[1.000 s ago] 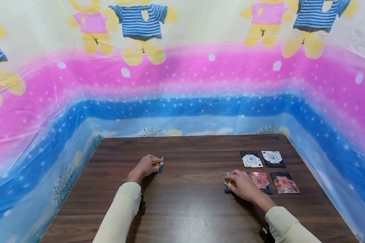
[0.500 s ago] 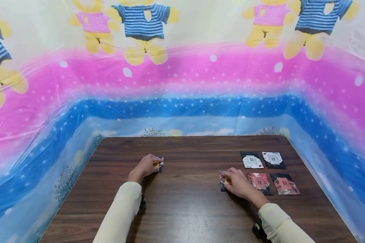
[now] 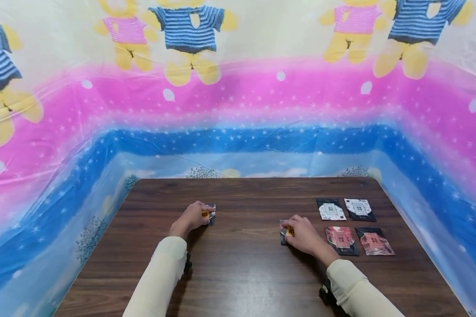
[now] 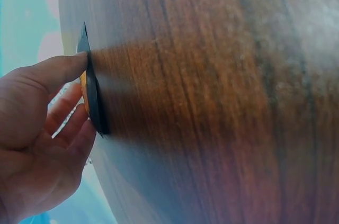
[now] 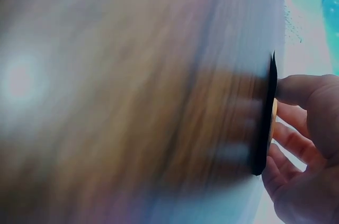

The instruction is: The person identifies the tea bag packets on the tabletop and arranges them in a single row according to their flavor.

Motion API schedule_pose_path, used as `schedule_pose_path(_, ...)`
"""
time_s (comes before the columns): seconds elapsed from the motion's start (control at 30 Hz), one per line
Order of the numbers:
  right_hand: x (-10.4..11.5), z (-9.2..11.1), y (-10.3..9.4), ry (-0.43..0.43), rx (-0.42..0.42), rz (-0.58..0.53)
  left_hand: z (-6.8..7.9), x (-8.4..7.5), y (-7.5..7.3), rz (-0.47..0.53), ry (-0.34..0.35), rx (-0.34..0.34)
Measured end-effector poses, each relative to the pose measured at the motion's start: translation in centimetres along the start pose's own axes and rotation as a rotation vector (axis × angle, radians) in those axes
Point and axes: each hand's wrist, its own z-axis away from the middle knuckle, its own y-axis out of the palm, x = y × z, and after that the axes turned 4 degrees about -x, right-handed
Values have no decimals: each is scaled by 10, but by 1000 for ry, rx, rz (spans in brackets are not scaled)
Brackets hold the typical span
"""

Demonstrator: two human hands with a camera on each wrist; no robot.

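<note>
Thumb and fingers of my left hand (image 3: 191, 216) pinch a small flat dark sachet (image 3: 212, 219) with an orange patch, left of the table's middle. In the left wrist view this sachet (image 4: 94, 99) is seen edge-on at the tabletop, thumb at one end, fingertips at the other. A similar orange-patched sachet (image 3: 283, 238) is pinched by my right hand (image 3: 304, 236), right of the middle. Edge-on in the right wrist view, that sachet (image 5: 266, 123) looks low over the table; contact with it is hard to judge. The hands cover much of both sachets.
Right of my right hand lie a red-and-black sachet (image 3: 340, 240) and a second red one (image 3: 374, 241). Behind them are two white-and-black sachets, one (image 3: 331, 209) left of the other (image 3: 359, 209). A patterned curtain (image 3: 238, 94) surrounds the brown table (image 3: 238, 273).
My right hand has slid its sachet leftward and slightly away from me, off from beside the red sachets. The left hand keeps hold of its sachet in nearly the same spot.
</note>
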Motion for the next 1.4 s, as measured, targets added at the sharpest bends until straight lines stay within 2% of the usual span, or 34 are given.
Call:
schedule_pose_path(0.2,10,-11,2,-11,22,-11,0,-1,0,-3,4,0)
schedule_pose_path(0.5,26,-24,13,-49,13,-36,1,-1,-1,-13,-5,13)
schedule_pose_path(0.9,47,-44,27,-110,7,5,0,1,0,-30,-16,10)
schedule_pose_path(1.4,81,-65,37,-87,76,-5,1,0,-2,-32,-6,9)
